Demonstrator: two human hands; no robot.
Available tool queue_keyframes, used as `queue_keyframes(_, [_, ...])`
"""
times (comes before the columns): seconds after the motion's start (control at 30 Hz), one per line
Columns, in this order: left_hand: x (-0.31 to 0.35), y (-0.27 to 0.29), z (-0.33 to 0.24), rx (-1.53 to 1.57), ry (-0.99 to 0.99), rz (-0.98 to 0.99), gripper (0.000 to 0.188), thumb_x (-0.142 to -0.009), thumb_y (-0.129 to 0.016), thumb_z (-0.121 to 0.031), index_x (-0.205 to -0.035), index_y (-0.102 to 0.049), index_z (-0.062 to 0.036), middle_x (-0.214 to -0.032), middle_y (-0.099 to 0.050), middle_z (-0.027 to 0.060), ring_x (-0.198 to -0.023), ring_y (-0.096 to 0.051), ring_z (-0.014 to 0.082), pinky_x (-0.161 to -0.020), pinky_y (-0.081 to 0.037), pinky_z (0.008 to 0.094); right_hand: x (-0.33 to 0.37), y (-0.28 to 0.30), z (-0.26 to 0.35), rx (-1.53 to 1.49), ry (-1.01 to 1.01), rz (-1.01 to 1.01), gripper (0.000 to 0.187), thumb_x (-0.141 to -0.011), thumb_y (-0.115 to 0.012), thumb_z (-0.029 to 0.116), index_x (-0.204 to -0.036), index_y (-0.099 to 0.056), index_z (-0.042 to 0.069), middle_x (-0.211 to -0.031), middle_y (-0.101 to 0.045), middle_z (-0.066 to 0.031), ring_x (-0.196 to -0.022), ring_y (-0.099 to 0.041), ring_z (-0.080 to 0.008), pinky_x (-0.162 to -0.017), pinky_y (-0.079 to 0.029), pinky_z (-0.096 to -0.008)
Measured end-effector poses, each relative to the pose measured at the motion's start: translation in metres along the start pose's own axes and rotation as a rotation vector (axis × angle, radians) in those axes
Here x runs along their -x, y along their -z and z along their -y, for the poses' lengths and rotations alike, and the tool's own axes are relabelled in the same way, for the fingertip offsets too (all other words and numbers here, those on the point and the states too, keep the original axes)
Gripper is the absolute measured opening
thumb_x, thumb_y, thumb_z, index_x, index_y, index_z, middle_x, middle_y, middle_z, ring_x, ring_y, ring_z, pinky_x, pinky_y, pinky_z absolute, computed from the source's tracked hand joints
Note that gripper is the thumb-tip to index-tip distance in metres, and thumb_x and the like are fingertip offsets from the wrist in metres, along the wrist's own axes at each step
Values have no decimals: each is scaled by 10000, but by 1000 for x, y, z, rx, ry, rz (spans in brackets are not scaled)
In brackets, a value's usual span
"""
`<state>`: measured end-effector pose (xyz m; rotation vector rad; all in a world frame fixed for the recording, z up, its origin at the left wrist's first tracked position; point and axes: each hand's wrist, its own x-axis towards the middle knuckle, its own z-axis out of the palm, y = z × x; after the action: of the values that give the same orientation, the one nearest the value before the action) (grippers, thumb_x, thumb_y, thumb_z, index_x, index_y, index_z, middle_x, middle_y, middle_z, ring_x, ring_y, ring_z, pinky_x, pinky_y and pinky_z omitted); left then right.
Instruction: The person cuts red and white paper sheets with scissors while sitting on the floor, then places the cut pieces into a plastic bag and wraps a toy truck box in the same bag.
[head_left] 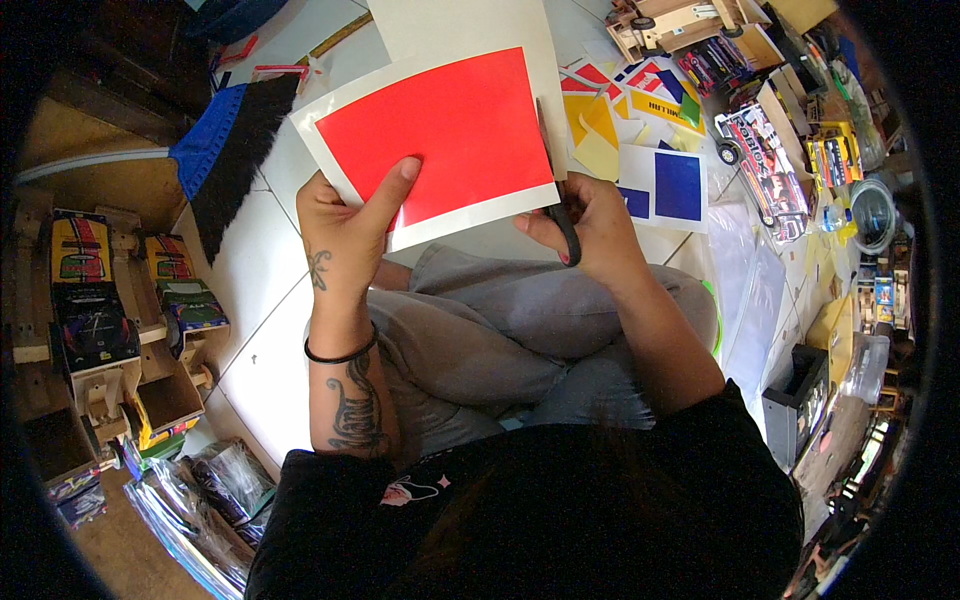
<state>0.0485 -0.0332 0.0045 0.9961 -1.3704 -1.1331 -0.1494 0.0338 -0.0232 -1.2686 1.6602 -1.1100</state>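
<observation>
Firstly, left hand (350, 215): thumb above, other fingers mostly hidden beneath, pinching the lower left edge of a glossy red sheet with white border (440, 140), raised before the lap. Right hand (595, 225): fingers curled around black-handled scissors (570, 238), blade along the sheet's right margin. Below: folded legs in grey trousers (500, 310). Beyond, on white tiled floor (250, 330): blue, yellow and red paper scraps (678, 188), clear plastic film (745, 285), blue-and-black broom (240, 150).
</observation>
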Motion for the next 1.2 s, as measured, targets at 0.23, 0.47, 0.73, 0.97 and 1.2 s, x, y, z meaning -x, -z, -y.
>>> queue_keyframes(0.23, [0, 1, -3, 10, 55, 15, 246, -726, -702, -101, -916, -600, 17, -852, -643, 104, -703, -611, 123, -644, -482, 226, -2, 2, -3, 75, -4, 38, 345, -622, -761, 227, -790, -576, -10, -644, -572, -46, -563, -508, -81, -528, -405, -221])
queue_keyframes(0.47, [3, -2, -5, -52, 9, 81, 203, -741, -694, -111, -854, -617, 39, -769, -651, 114, -648, -614, 117, -594, -484, 226, -4, 4, -8, 52, 62, -15, 383, -553, -775, 266, -695, -554, -12, -564, -546, -74, -503, -490, -123, -481, -391, -271])
queue_keyframes(0.73, [2, -2, -2, -23, -5, 74, 206, -743, -694, -123, -853, -619, 34, -756, -652, 110, -638, -613, 112, -586, -478, 216, -5, 0, -13, -40, 80, -39, 369, -560, -773, 236, -723, -568, -24, -589, -571, -85, -503, -501, -116, -484, -400, -262])
queue_keyframes(0.97, [3, -3, -4, -31, 26, 90, 207, -738, -699, -126, -835, -621, 39, -755, -651, 114, -634, -610, 109, -571, -477, 213, -5, 4, -8, -14, 11, -42, 348, -570, -774, 217, -724, -571, -19, -565, -559, -64, -496, -495, -106, -474, -388, -243])
queue_keyframes(1.2, [3, -5, -4, -32, -3, 80, 195, -735, -701, -117, -818, -621, 40, -749, -650, 109, -618, -604, 105, -553, -472, 206, -3, 3, -7, -52, 13, -50, 360, -576, -783, 233, -734, -588, -25, -587, -579, -64, -513, -498, -87, -485, -405, -248])
